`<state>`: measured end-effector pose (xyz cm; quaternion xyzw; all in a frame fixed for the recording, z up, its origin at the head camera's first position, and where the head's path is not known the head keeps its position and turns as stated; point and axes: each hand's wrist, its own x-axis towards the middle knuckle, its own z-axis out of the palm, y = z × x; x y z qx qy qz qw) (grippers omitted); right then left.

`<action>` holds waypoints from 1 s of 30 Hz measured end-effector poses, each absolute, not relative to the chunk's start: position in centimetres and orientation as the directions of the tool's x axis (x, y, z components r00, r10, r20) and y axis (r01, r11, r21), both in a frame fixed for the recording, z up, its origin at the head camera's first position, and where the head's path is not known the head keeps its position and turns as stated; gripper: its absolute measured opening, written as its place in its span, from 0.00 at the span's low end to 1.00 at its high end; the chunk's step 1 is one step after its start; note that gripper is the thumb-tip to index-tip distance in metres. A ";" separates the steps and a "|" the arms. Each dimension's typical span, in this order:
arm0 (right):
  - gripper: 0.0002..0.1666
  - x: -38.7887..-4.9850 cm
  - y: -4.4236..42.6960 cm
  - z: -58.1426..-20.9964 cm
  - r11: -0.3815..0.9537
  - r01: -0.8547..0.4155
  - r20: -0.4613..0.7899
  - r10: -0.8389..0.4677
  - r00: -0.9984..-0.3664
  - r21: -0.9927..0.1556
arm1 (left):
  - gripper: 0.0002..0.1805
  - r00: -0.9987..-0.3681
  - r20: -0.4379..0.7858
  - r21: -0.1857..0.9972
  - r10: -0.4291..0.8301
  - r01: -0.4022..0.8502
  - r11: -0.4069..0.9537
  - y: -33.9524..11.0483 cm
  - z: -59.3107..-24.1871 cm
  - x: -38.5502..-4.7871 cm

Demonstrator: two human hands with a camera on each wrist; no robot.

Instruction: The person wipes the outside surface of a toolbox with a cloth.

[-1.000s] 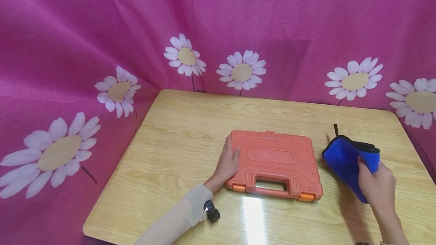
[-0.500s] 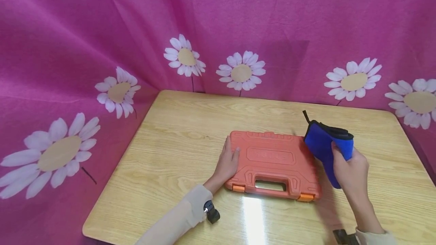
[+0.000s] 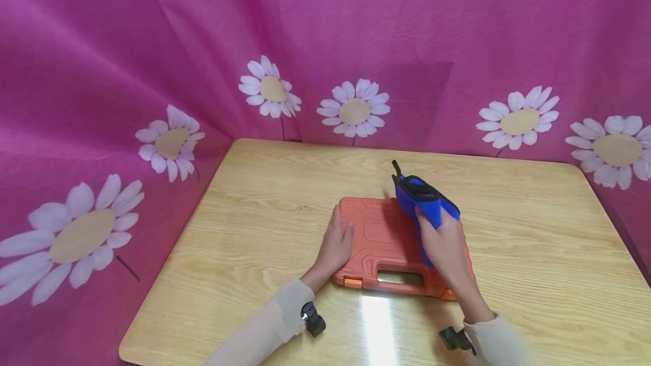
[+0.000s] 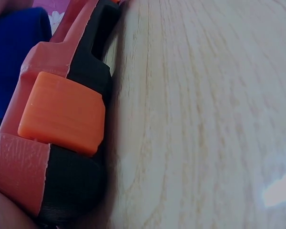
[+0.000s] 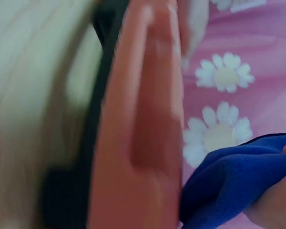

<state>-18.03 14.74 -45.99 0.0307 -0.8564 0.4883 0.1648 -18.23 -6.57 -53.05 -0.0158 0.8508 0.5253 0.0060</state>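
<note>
A closed red case (image 3: pixel 367 247) lies flat, its handle and orange latches towards the near side. My left hand (image 3: pixel 333 250) holds its left edge, thumb on the lid and fingers along the side. Above the lid's right part, my right hand (image 3: pixel 443 244) grips a folded blue cloth (image 3: pixel 429 208) with black edging and a small loop. In the left wrist view an orange latch (image 4: pixel 62 112) shows close up, with the blue cloth (image 4: pixel 16 57) behind. The right wrist view shows the case's side (image 5: pixel 133 200) and the cloth (image 5: pixel 233 181). Whether cloth touches lid, I cannot tell.
The case stands on a light wooden table (image 3: pixel 264 208) with rounded corners. A pink curtain (image 3: pixel 325 16) with large white daisies hangs behind and to the left. Small black devices (image 3: pixel 313 321) are strapped at both wrists.
My right hand has carried the blue cloth left, from beside the case to over its right part. My left hand keeps its hold on the case edge.
</note>
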 end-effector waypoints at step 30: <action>0.29 -19.7 6.3 -49.0 0.526 -0.395 0.202 -0.387 -0.900 -0.753 | 0.22 -0.962 0.263 0.830 -0.079 0.183 0.527 -6.6 -54.3 -18.2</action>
